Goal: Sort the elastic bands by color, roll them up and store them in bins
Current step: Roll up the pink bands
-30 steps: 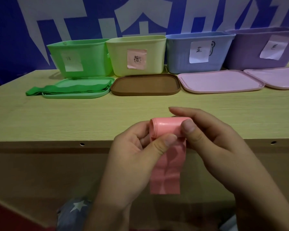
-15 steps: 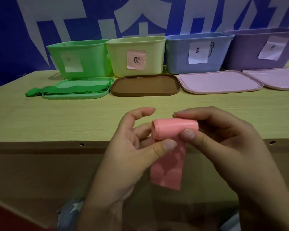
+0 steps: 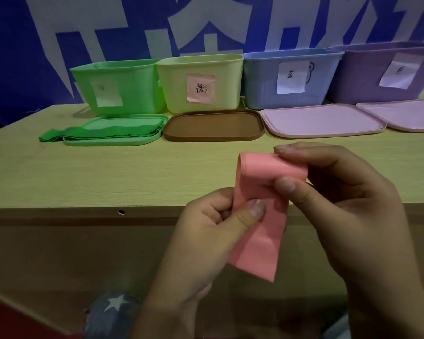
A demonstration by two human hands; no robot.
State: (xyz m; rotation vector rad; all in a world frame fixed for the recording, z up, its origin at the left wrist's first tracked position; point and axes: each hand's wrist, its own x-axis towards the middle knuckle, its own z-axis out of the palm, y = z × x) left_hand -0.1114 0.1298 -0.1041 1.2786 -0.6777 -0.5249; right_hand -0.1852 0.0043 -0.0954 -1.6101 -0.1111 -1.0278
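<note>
A pink elastic band is partly rolled in front of the table's near edge. My right hand pinches the rolled top between thumb and fingers. My left hand pinches the flat band just under the roll with thumb and curled fingers. The loose tail hangs down below both hands. Several green bands lie flat across the green lid. Four labelled bins stand along the back: green bin, yellow-green bin, blue bin, purple bin.
A brown lid and two pink lids, one in front of the blue bin and one at the right edge, lie before the bins on the light wooden table. A blue and white banner hangs behind.
The roll has moved up and right in my right hand. My left hand has gone from open fingers to pinching the band below the roll. The hanging tail is a bit shorter.
</note>
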